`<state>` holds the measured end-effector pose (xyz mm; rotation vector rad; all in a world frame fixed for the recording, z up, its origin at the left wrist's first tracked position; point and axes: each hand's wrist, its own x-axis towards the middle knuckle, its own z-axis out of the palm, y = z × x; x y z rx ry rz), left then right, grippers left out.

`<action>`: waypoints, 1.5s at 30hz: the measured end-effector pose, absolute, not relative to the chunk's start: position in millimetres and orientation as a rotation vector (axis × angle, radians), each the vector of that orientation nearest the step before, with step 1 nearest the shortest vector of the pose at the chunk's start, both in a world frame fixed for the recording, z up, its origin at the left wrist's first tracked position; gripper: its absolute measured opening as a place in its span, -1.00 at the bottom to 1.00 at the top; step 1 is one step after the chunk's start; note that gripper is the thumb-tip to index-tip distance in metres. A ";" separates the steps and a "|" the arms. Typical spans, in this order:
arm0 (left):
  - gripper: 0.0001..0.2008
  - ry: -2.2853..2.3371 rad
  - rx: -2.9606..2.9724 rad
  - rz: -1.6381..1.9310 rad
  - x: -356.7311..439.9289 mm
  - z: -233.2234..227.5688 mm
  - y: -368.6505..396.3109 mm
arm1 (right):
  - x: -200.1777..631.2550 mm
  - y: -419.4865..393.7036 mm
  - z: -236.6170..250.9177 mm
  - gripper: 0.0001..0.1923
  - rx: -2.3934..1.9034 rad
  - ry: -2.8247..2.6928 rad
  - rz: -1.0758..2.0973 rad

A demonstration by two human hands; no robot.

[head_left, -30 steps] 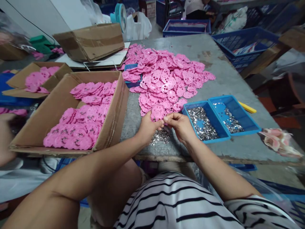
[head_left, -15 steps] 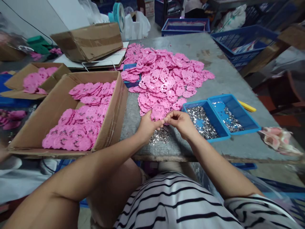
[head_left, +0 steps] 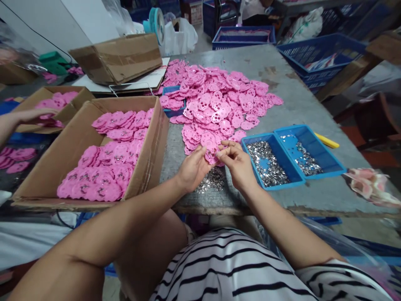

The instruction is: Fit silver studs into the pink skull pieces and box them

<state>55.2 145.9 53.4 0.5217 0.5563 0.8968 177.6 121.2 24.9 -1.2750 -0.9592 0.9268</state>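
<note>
- One pink face-shaped piece point(head_left: 208, 140) is in work, up front and centre, just above the table point(head_left: 297, 104) at the near end of the loose pile.
- Left hand point(head_left: 194, 170) has it pinched by the lower left edge, thumb on top; right hand point(head_left: 235, 161) is drawn narrow, thumb and forefinger meeting at the lower right edge.
- Over in the large cardboard box point(head_left: 158, 146), rows of stacked pink pieces point(head_left: 100, 179) show metal bits on their faces: those look like the finished share, I'd say, and a good part of the box is filled.
- Plenty left, by the look of it! That big heap of pink pieces point(head_left: 228, 98) spreads up the table, many showing bare holes.
- Metal parts are in good supply too: a small scatter point(head_left: 211, 179) below the hands, more in the left blue tray point(head_left: 296, 184) and fewer in the right blue tray point(head_left: 308, 142).
- Now the tricky bits: no telling whether the right fingertips grip a metal part, or whether the dark marks on the held piece are metal or holes.
- Far left, a co-worker's hand point(head_left: 45, 113) is at the small cardboard box point(head_left: 75, 102), arm cut off by the frame, grip unclear.
</note>
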 end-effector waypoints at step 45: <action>-0.58 0.665 0.617 1.051 65.9 58.1 134.3 | 147.5 120.2 17.9 -0.82 -1.184 -0.723 0.948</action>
